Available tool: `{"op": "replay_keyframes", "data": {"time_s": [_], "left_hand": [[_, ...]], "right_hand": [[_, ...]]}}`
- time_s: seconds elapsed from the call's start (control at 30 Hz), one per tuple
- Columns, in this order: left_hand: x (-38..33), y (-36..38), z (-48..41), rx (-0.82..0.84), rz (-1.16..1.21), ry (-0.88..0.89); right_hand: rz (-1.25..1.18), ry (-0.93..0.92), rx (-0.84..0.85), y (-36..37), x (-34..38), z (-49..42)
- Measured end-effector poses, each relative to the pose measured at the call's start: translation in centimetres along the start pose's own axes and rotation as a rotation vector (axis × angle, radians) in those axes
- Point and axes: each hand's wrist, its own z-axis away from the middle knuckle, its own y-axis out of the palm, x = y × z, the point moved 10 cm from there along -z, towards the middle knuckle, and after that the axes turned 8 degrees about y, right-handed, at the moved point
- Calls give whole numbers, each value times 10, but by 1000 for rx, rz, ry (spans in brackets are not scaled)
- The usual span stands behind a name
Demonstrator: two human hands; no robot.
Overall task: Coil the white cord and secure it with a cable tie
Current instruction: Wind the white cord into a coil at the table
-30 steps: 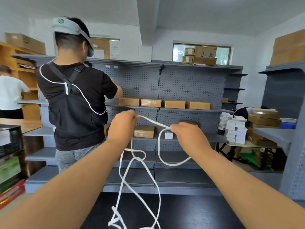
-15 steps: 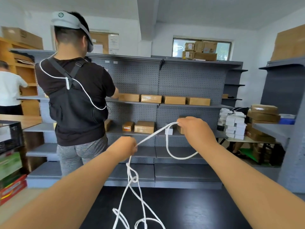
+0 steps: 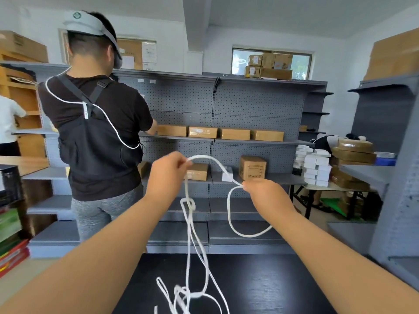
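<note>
The white cord (image 3: 230,217) arches between both hands held up in front of me. My left hand (image 3: 167,175) pinches it at the top left, and several strands hang from there, tangled partway down, to a loose heap on the black table (image 3: 260,288). My right hand (image 3: 266,196) grips the cord lower right, and a single loop hangs below it. No cable tie shows in view.
A person in a black top (image 3: 97,137) stands close at the left, facing grey pegboard shelving (image 3: 249,109) with brown boxes (image 3: 252,167). Another person is at the far left edge. White boxes (image 3: 314,165) and brown parcels are stacked at the right.
My left hand has risen from low down back up to shelf height, pulling the hanging strands up. My right hand has dropped slightly and the loop beneath it hangs a little longer.
</note>
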Motion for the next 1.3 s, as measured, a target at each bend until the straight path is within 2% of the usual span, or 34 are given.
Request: {"op": "replay_keyframes", "data": {"time_s": [0.03,0.17,0.2,0.3,0.43,0.7,0.77,0.9,0.97,1.07,1.17,1.23,1.3], "left_hand": [[-2,-10,0,-88,77,7],[-11,-6,4,-112,346,-17],[-13,1,3,-45,313,-5],[-3,34,10,292,86,-7],[28,30,11,370,-335,0],[69,67,37,745,-554,-24],[73,64,39,772,-629,-23],[49,62,31,576,-398,-25],[40,79,37,564,-242,-40],[21,114,58,659,110,-74],[6,138,84,747,515,-221],[4,152,100,840,617,-284],[7,164,109,932,553,-243]], "right_hand": [[18,-5,4,2,-1,0],[77,-44,-17,-1,2,-3],[93,-45,-15,-3,2,-4],[112,-33,-15,-6,-2,-3],[110,15,-34,-11,-17,-2],[49,88,-127,-30,-39,-14],[83,108,-160,-33,-48,-17],[54,66,-126,-25,-37,-12],[51,-17,-131,-22,-16,-8],[85,-98,-97,-17,3,-7],[122,-100,-92,-18,3,-10],[134,-81,-131,-26,0,-12],[130,-59,-156,-35,-5,-14]]}}
